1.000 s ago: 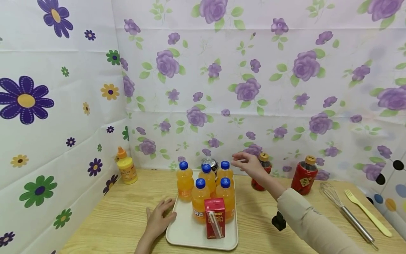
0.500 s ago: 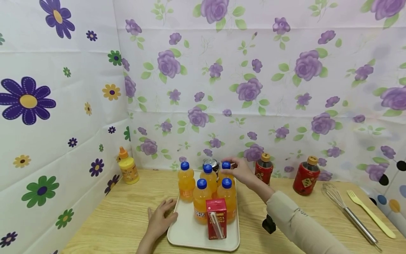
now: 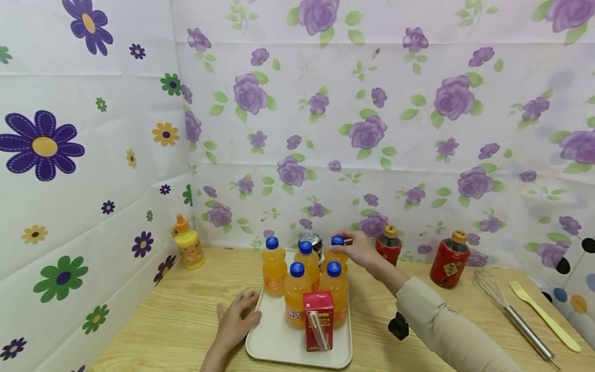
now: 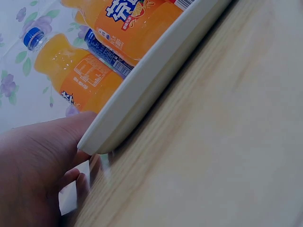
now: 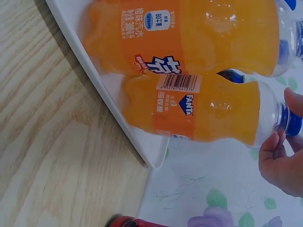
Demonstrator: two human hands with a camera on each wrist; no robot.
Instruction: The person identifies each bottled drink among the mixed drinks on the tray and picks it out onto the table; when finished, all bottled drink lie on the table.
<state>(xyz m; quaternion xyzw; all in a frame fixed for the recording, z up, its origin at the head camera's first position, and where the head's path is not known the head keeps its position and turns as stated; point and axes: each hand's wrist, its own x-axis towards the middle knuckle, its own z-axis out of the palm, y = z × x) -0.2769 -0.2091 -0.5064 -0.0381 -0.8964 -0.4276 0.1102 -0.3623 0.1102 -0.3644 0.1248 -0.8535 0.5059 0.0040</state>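
My right hand [image 3: 360, 250] pinches the blue cap of the back right orange soda bottle [image 5: 199, 109], which stands upright on the white tray [image 3: 279, 349]. Several like bottles share the tray, among them a left one [image 3: 274, 271], a middle one [image 3: 307, 264] and a front left one [image 3: 296, 294]. A red drink carton [image 3: 318, 323] with a straw stands at the front, and a dark can [image 3: 310, 240] at the back is partly hidden. My left hand [image 3: 236, 320] rests at the tray's left edge, fingers relaxed, its thumb touching the rim in the left wrist view.
Two red-labelled dark bottles stand behind and right of my right arm: a nearer one [image 3: 388, 248] and a farther one [image 3: 450, 261]. A whisk [image 3: 518, 320] and a yellow fork [image 3: 546, 318] lie at right. At far left is a yellow squeeze bottle [image 3: 189, 248]. Flowered cloth walls the back.
My right hand came in from above right, reached the back right bottle's cap and gripped it. That bottle has since shifted slightly right. My left hand has stayed at the tray's edge.
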